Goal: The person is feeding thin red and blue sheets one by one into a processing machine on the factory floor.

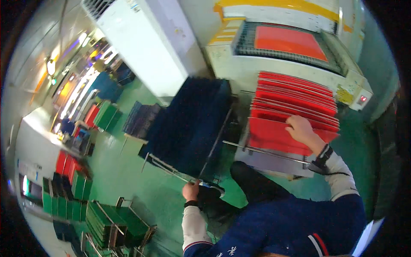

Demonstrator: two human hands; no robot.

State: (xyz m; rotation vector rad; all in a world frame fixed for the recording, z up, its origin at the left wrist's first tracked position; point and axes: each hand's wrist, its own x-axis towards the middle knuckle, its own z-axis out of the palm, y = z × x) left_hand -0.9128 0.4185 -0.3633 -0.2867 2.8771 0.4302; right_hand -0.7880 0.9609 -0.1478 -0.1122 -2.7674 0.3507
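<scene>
Right of centre, a row of thin red panels (274, 135) stands on edge in a rack, their upper edges fanned one behind another. My right hand (300, 130) is over the nearest panels, its fingers curled closed at a red panel's top edge. A rack of tightly packed dark panels (184, 124) stands to the left of the red ones. My left hand (190, 191) is closed at that rack's near corner, by the lower end of a thin straight edge. What lies inside its fingers is hidden.
Behind the red panels, a pale machine (282, 68) carries a flat red panel (291, 41) on its mesh bed. A white column (150, 43) rises behind the dark rack. Green panels (115, 225) fill racks at lower left. Farther left, a person (68, 126) is near other racks.
</scene>
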